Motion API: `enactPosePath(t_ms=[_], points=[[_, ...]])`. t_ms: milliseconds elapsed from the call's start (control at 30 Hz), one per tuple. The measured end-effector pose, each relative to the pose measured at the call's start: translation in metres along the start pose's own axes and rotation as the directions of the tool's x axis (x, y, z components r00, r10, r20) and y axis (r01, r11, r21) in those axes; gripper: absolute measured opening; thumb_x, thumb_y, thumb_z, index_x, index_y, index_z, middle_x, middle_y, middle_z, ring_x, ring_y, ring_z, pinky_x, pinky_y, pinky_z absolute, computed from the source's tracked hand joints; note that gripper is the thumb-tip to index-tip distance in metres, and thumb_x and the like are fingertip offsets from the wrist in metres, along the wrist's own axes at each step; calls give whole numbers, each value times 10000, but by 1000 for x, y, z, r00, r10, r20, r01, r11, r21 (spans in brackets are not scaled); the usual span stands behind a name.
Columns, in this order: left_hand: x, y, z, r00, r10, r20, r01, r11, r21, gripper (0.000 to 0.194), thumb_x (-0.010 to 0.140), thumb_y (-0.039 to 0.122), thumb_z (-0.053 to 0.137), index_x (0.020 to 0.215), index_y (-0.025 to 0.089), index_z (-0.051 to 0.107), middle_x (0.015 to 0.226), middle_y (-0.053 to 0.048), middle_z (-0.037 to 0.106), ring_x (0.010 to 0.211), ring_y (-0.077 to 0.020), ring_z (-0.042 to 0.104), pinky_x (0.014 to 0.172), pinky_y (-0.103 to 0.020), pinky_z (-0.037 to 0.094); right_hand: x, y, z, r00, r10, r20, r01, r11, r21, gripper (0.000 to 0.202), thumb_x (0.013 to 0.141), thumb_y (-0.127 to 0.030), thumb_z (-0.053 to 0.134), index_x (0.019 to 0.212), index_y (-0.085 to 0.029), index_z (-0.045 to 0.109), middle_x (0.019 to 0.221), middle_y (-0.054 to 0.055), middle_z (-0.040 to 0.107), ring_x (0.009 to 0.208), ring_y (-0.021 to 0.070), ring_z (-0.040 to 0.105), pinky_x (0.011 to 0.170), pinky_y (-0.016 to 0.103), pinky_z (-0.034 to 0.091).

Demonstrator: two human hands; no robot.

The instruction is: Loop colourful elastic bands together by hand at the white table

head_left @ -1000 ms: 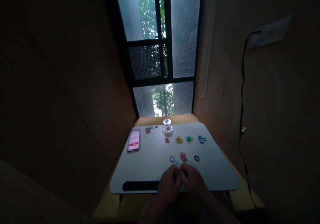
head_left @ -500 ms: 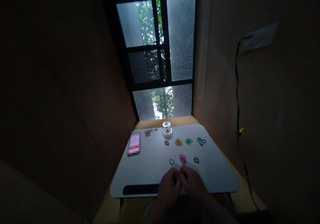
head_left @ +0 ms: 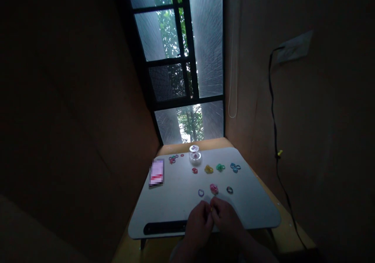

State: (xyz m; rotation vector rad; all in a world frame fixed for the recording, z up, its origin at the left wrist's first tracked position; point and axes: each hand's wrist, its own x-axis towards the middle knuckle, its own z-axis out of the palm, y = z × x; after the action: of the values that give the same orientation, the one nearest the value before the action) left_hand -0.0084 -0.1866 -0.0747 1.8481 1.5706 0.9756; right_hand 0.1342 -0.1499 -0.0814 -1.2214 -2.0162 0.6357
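Note:
My left hand [head_left: 199, 220] and my right hand [head_left: 225, 215] meet at the near edge of a white table [head_left: 164, 204], fingers pinched together. Between the fingertips shows a tiny yellow-orange thing [head_left: 211, 208], too small to name. Just beyond the hands lie a purple ring [head_left: 200, 192], a pink pile of bands [head_left: 214, 188] and a dark ring [head_left: 229, 190]. Farther back sit red bands [head_left: 195, 170], yellow bands [head_left: 209, 169], green bands [head_left: 220, 167] and blue bands [head_left: 235, 167] in a row.
A clear round container [head_left: 195, 156] stands at the back. Mixed bands [head_left: 173, 159] lie at the back left, near a blurred pink and white card or device [head_left: 156, 173]. A black slot [head_left: 164, 227] runs along the near edge. A cable [head_left: 273, 114] hangs on the right wall.
The view has shifted slightly, so the table sits a little lower. Both hands keep their pinch close together, with hardly any other movement.

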Motion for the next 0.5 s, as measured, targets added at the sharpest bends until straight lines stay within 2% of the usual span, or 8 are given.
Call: enactPosePath(t_ms=[500], points=[[-1, 0, 0, 1000, 19, 6, -19, 1000, 24, 92, 899, 256, 507, 818, 213, 496, 744, 16, 567, 692, -151, 506, 644, -266, 332, 1, 0, 0, 1000, 12, -5, -12, 1000, -2, 127, 817, -157, 456, 730, -205, 535, 695, -5, 599, 664, 149, 546, 620, 254, 318]])
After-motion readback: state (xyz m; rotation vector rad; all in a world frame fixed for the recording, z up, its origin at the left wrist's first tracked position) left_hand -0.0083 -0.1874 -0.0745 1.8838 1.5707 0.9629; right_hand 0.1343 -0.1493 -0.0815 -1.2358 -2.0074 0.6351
